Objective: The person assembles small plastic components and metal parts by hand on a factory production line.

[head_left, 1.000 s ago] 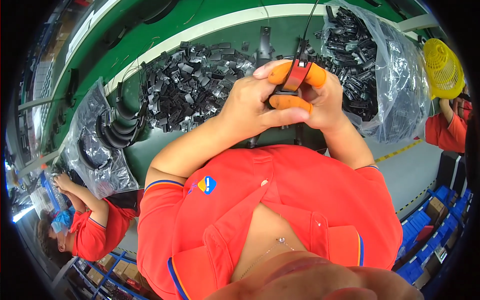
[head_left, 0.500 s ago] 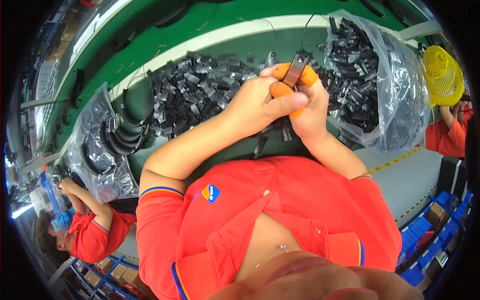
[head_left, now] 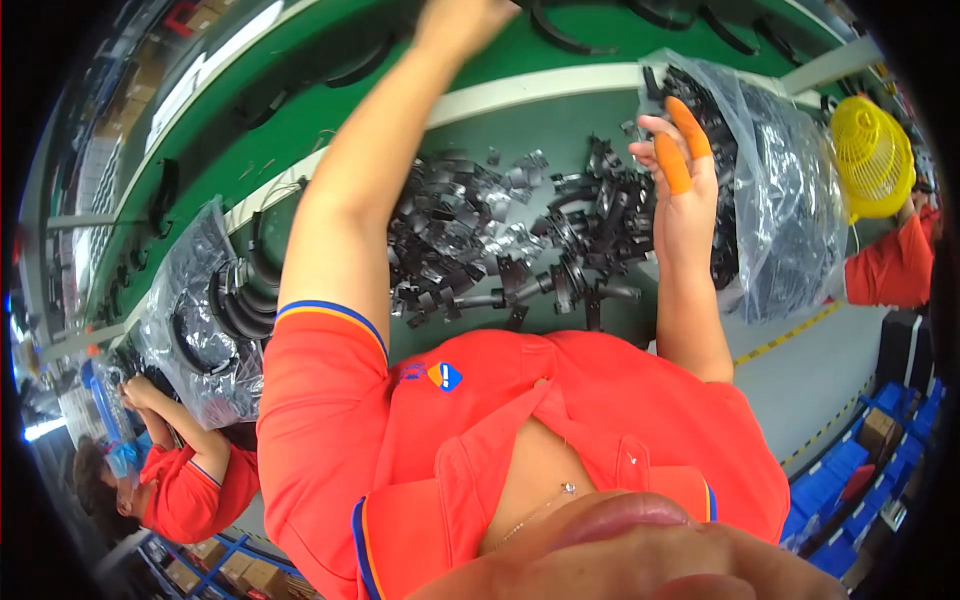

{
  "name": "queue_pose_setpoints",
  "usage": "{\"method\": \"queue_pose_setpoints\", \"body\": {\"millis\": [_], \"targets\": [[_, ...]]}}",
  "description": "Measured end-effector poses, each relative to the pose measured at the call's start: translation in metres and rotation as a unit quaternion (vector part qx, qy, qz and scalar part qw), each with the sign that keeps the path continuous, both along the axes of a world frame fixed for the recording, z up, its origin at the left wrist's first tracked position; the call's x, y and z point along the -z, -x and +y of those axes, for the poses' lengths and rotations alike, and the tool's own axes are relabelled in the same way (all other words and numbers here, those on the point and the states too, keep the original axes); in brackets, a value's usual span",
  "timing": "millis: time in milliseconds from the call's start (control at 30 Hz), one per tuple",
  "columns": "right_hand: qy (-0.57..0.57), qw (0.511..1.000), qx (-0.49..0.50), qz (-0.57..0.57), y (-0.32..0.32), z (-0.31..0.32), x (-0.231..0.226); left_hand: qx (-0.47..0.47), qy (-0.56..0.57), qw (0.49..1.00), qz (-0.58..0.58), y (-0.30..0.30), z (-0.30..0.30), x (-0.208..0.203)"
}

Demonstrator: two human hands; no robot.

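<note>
My left hand (head_left: 462,27) is stretched out over the green belt at the top edge of the view. Its fingers are blurred and partly cut off, close to a dark curved piece, so their grip does not show. My right hand (head_left: 684,190) is raised beside the clear plastic bag (head_left: 790,200), fingers apart and nothing visible in them. Orange finger covers (head_left: 672,165) sit on two of its digits. Between my arms lies a heap of small glossy black plastic parts (head_left: 450,215), with more dark hinge-like parts (head_left: 610,205) to its right.
Curved black bands (head_left: 570,35) lie along the green belt (head_left: 480,60) beyond a pale rail (head_left: 560,85). At the left, another plastic bag (head_left: 190,300) lies beside stacked black headbands (head_left: 235,300). A yellow basket (head_left: 870,160) stands at the right. Co-workers in red sit on both sides.
My hands were together around a dark part with a thin cable. Now they are apart: the left has swung forward over the belt, and the right has moved right with its fingers spread.
</note>
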State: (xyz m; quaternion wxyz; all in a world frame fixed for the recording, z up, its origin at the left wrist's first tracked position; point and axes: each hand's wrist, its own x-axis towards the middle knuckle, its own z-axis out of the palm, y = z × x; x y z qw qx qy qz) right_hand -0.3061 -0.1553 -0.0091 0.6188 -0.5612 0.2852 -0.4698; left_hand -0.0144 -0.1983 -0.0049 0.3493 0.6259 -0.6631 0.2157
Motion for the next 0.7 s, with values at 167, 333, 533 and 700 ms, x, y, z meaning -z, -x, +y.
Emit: {"method": "queue_pose_setpoints", "body": {"millis": [167,333,533,700], "targets": [[0.023,0.992,-0.032,0.119,0.009,-0.016,0.007,-0.338,-0.326,0.880,0.076,-0.073,-0.013,0.030],[0.231,0.855,-0.005,0.464,-0.016,-0.019,0.010,-0.330,-0.345,0.869,0.129,-0.077,-0.020,0.050],[0.432,0.689,-0.008,0.582,-0.019,-0.020,0.030,-0.163,-0.040,0.950,0.262,-0.089,-0.020,0.026],[0.407,0.771,0.016,0.490,-0.013,-0.017,0.023,0.112,0.231,0.802,0.538,-0.018,0.085,-0.072]]}}
